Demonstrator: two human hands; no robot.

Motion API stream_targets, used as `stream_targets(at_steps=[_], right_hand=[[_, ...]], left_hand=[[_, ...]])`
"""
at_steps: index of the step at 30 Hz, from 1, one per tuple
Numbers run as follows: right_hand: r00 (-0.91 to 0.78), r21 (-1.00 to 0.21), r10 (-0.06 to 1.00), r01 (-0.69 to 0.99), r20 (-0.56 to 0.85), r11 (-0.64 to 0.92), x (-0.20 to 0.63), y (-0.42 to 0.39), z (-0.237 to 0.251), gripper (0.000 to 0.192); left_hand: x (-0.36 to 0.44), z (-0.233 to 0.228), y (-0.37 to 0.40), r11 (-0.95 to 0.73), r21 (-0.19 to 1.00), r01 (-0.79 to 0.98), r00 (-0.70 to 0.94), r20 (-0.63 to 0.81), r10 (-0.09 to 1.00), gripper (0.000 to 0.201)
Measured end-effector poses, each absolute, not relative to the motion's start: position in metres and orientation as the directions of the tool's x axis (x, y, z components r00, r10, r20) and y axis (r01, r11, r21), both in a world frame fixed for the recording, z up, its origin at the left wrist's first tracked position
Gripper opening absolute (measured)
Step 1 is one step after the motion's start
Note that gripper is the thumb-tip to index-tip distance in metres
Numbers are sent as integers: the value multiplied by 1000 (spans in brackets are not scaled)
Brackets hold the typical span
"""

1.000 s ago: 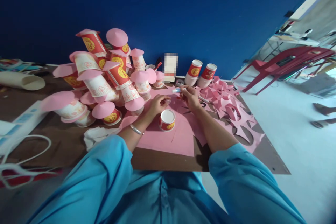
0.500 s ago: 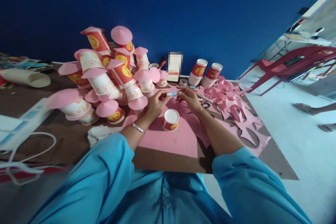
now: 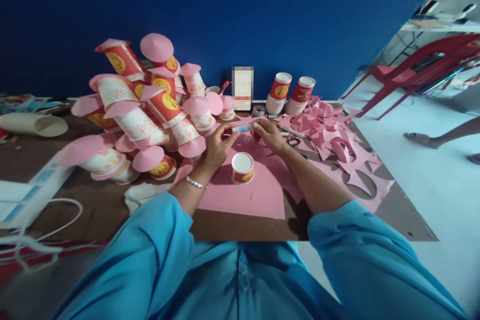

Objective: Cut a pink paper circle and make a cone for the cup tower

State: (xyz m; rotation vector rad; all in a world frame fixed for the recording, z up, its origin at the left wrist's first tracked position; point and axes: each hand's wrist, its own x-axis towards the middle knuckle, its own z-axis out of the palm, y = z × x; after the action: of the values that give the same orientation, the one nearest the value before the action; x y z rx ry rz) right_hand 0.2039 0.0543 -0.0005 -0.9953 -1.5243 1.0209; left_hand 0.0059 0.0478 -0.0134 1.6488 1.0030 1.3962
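My left hand [image 3: 218, 146] and my right hand [image 3: 268, 135] together hold a small glue stick [image 3: 242, 129] with a blue band, level above the pink paper sheet [image 3: 243, 195]. The left fingers pinch its left end, the right fingers its right end. Just below the hands an upturned red and white paper cup [image 3: 241, 167] stands on the pink sheet. A bangle shows on my left wrist.
A heap of paper cups with pink cone caps [image 3: 142, 110] fills the left of the brown board. Two cup stacks [image 3: 290, 92] stand at the back. Pink paper offcuts [image 3: 333, 142] and scissors [image 3: 293, 141] lie to the right. A red chair [image 3: 416, 70] and another person's feet are at far right.
My left hand has risen from the paper to meet the glue stick held by my right hand; both now grip it. The view has shifted slightly.
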Motion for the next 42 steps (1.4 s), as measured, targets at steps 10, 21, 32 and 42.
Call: stream_targets(at_steps=[10, 21, 32, 42], right_hand=[[-103, -874, 949, 371, 297, 314, 206, 48, 3, 76], [-73, -880, 959, 381, 275, 282, 206, 52, -5, 80], [-94, -922, 966, 289, 242, 259, 205, 51, -5, 75], [-112, -928, 977, 307, 183, 209, 200, 44, 3, 76]], left_hand=[[7, -16, 46, -468, 879, 92, 114, 458, 882, 28], [9, -19, 47, -487, 871, 71, 120, 477, 871, 25], [8, -17, 46, -504, 859, 90, 113, 494, 862, 26], [10, -14, 43, -521, 847, 103, 121, 509, 852, 26]])
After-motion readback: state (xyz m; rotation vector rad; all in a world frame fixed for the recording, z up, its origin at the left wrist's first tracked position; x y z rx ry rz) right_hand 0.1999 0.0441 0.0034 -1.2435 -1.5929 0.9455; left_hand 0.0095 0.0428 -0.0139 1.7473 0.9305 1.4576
